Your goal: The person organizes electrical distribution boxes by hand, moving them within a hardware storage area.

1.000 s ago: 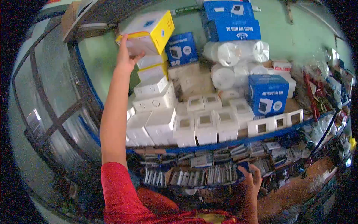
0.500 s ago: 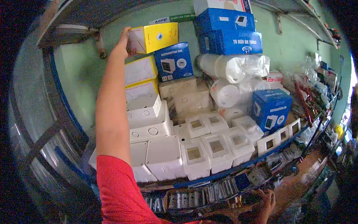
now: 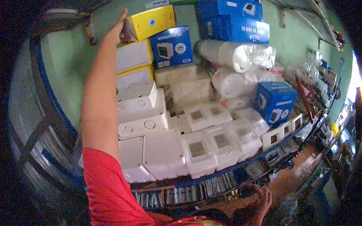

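My left hand (image 3: pixel 117 29) is raised at the upper left, fingers stretched along the left end of a yellow box (image 3: pixel 152 23) and thumb low against it. The box tilts, its right end higher, above a stack of white-and-yellow boxes (image 3: pixel 132 56). Beside that stack stands a blue distribution box (image 3: pixel 171 48). Low at the right, my right hand (image 3: pixel 264 197) hangs in front of the shelf's lower bins, fingers loosely bent and apart. I see nothing held in it.
White junction boxes (image 3: pixel 164 152) and clear-lidded boxes (image 3: pixel 198 150) line the shelf front. Wrapped white rolls (image 3: pixel 226 83) lie beneath stacked blue boxes (image 3: pixel 237 28). Another blue box (image 3: pixel 275 103) stands at right. Metal shelf brackets (image 3: pixel 301 24) project overhead.
The view has shifted, so the shelf appears further up and left. The yellow box has tilted more, and my left fingers now reach higher along its end. My right hand stays low.
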